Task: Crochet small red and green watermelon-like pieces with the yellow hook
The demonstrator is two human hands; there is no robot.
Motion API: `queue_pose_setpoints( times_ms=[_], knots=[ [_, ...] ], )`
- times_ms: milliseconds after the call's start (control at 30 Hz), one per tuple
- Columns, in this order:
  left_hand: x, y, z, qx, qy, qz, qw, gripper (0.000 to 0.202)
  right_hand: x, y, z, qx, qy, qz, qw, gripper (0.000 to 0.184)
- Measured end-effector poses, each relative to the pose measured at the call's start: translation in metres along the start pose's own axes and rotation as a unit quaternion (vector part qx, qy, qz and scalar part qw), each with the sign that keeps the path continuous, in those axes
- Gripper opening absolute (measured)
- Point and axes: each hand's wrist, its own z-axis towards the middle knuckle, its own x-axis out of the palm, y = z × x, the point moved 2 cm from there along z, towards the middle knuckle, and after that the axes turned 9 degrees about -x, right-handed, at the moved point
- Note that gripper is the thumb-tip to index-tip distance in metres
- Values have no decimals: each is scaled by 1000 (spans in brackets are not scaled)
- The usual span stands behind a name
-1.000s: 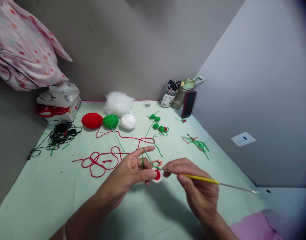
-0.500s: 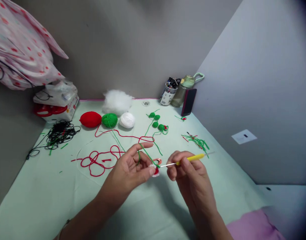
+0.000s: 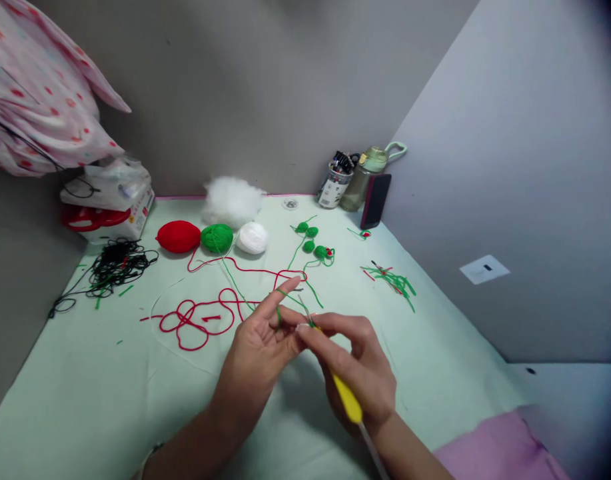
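Our right hand closes in and the hook swings upright

Half a second ago our right hand (image 3: 360, 360) stood apart on the right with the crochet hook (image 3: 348, 393) lying sideways; now it has come across to meet our left hand (image 3: 258, 343), and the yellow handle slants down toward us, the slim metal tip pointing up and away. Our right fingers are closed round the hook, thumb and index nearly together at its front end. Our left fingers pinch the small crocheted piece (image 3: 312, 324) between the two hands, above the worktop (image 3: 110, 393); it is mostly covered, with a bit of green stitching visible. Our left index finger stretches out, green yarn (image 3: 278, 317) running over it toward the hook.

Beyond our hands sit the red yarn ball (image 3: 178, 237), green yarn ball (image 3: 216, 238) and white yarn ball (image 3: 252, 239) in a row, white stuffing (image 3: 232, 201) behind them. Loose red yarn (image 3: 192, 349) loops to our left; small green crocheted pieces (image 3: 309, 247) lie farther off.
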Motion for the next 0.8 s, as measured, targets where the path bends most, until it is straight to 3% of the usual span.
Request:
queue_pose_setpoints(
  times_ms=[67,233,400,533,800],
  knots=[
    [3,0,-2,-32,25,-30,999,88,0,-1,-2,-14,-5,12,1000,45],
    [2,-7,-2,-110,47,-33,992,86,-6,-11,8,130,-40,206,969,27],
    [-8,-17,-1,-98,73,-12,992,59,-18,-21,16,214,-125,307,919,16],
    [-7,-15,-2,-75,66,21,995,51,-15,-22,19,262,-120,386,877,16],
    [-3,-5,0,-50,43,57,996,65,0,-21,10,236,-77,376,893,15]
  ],
)
